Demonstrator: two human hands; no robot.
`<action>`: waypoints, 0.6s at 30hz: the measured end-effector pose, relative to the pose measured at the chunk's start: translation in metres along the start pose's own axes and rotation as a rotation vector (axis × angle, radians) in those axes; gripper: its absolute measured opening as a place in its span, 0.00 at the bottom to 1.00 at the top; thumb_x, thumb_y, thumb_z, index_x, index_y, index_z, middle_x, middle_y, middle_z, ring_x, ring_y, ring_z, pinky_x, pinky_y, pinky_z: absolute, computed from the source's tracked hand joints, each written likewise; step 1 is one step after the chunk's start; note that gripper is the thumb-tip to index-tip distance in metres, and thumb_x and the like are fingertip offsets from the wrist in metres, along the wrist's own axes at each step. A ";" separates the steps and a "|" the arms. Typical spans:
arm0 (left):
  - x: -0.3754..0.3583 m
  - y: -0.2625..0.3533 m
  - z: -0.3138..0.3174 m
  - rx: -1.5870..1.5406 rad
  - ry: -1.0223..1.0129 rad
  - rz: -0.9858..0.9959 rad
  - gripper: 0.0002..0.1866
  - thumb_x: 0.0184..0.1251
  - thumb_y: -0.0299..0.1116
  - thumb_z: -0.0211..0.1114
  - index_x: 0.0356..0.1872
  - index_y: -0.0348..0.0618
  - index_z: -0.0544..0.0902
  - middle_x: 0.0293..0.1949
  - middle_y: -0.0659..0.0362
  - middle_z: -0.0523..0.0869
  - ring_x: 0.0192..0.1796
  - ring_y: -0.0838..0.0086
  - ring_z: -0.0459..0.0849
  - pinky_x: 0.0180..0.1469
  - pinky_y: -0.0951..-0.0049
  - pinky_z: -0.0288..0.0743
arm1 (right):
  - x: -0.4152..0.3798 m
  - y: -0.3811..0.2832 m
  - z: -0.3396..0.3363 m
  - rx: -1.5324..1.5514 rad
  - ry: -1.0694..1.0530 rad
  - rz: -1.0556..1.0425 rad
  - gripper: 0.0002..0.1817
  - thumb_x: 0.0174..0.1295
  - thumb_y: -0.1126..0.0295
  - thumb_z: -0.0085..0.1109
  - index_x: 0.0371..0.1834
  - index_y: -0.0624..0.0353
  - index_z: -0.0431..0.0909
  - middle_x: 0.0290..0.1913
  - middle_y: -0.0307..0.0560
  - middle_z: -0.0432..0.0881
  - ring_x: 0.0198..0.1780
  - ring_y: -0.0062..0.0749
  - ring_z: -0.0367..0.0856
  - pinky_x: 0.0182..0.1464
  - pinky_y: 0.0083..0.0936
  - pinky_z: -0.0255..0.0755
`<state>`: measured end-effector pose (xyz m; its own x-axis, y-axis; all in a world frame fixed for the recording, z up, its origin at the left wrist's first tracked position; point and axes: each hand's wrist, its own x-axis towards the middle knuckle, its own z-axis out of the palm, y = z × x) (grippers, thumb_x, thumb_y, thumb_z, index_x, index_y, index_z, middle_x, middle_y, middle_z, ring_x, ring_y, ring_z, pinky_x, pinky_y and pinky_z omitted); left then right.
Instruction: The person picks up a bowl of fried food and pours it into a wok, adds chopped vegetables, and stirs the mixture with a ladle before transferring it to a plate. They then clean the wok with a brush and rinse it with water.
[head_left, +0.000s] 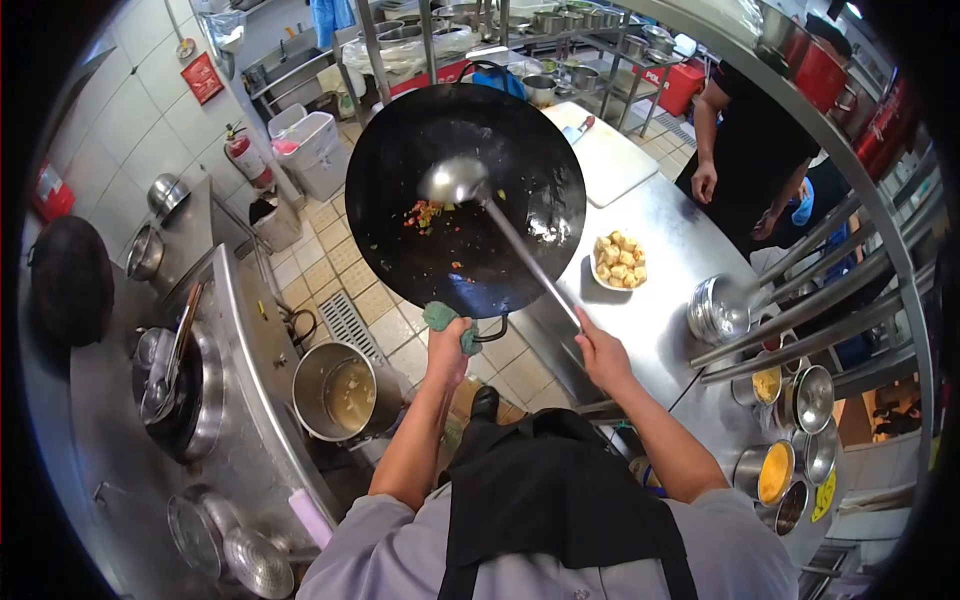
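Note:
A large black wok (pixel 400 250) is held up in front of me over the floor. My left hand (pixel 450 350) is closed round a green cloth (pixel 438 317) at the wok's near edge, beside its loop handle. A long metal ladle (pixel 520 245) is gripped in my right hand (pixel 602 352); its bowl is over the inside of the wok. Chopped red, green and yellow bits (pixel 428 214) lie in the wok next to the ladle bowl. To the right, a white bowl of pale yellow cubes (pixel 619 261) stands on the steel counter (pixel 655 325).
A person in black (pixel 740 140) stands beyond the counter. A cutting board (pixel 612 155) with a knife lies behind the bowl. A pot of liquid (pixel 345 393) and a stove (pixel 260 440) are at left; several metal containers (pixel 775 470) stand at right.

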<state>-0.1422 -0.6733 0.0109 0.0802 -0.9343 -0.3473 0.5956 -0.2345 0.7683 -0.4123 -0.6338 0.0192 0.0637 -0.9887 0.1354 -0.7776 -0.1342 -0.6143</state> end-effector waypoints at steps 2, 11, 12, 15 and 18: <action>0.020 0.015 -0.001 0.064 -0.076 -0.031 0.09 0.52 0.29 0.61 0.34 0.48 0.71 0.29 0.62 0.76 0.28 0.73 0.76 0.27 0.68 0.71 | 0.019 0.011 0.004 -0.092 -0.054 0.002 0.27 0.65 0.63 0.50 0.68 0.36 0.60 0.38 0.57 0.81 0.41 0.54 0.79 0.43 0.43 0.71; 0.110 0.030 0.038 0.106 -0.205 0.059 0.06 0.54 0.27 0.60 0.29 0.46 0.71 0.25 0.62 0.74 0.23 0.75 0.74 0.21 0.72 0.69 | 0.120 -0.064 0.010 0.184 0.052 0.241 0.24 0.68 0.62 0.46 0.68 0.45 0.62 0.31 0.64 0.79 0.36 0.51 0.82 0.39 0.39 0.71; 0.122 0.035 0.047 0.108 -0.227 0.053 0.06 0.54 0.27 0.60 0.29 0.46 0.71 0.25 0.62 0.74 0.23 0.75 0.74 0.21 0.72 0.69 | 0.103 -0.056 0.029 0.131 0.033 0.274 0.24 0.68 0.62 0.46 0.68 0.46 0.61 0.32 0.64 0.80 0.38 0.51 0.82 0.40 0.39 0.71; 0.165 0.051 0.063 0.228 -0.230 0.075 0.07 0.51 0.26 0.60 0.28 0.47 0.71 0.24 0.63 0.73 0.23 0.76 0.73 0.21 0.72 0.68 | 0.010 0.015 0.048 0.015 0.084 0.168 0.25 0.67 0.63 0.47 0.68 0.42 0.61 0.37 0.62 0.80 0.44 0.53 0.80 0.46 0.35 0.72; 0.167 0.071 0.074 0.176 -0.288 -0.045 0.07 0.51 0.25 0.60 0.29 0.47 0.71 0.25 0.63 0.74 0.24 0.76 0.74 0.22 0.71 0.68 | 0.006 0.027 -0.021 -0.039 0.039 0.407 0.25 0.66 0.65 0.48 0.68 0.40 0.63 0.38 0.58 0.81 0.43 0.54 0.79 0.45 0.36 0.72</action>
<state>-0.1452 -0.8658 0.0469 -0.1875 -0.9535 -0.2361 0.4438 -0.2967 0.8456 -0.4457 -0.6419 0.0198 -0.2771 -0.9573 -0.0828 -0.7575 0.2706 -0.5941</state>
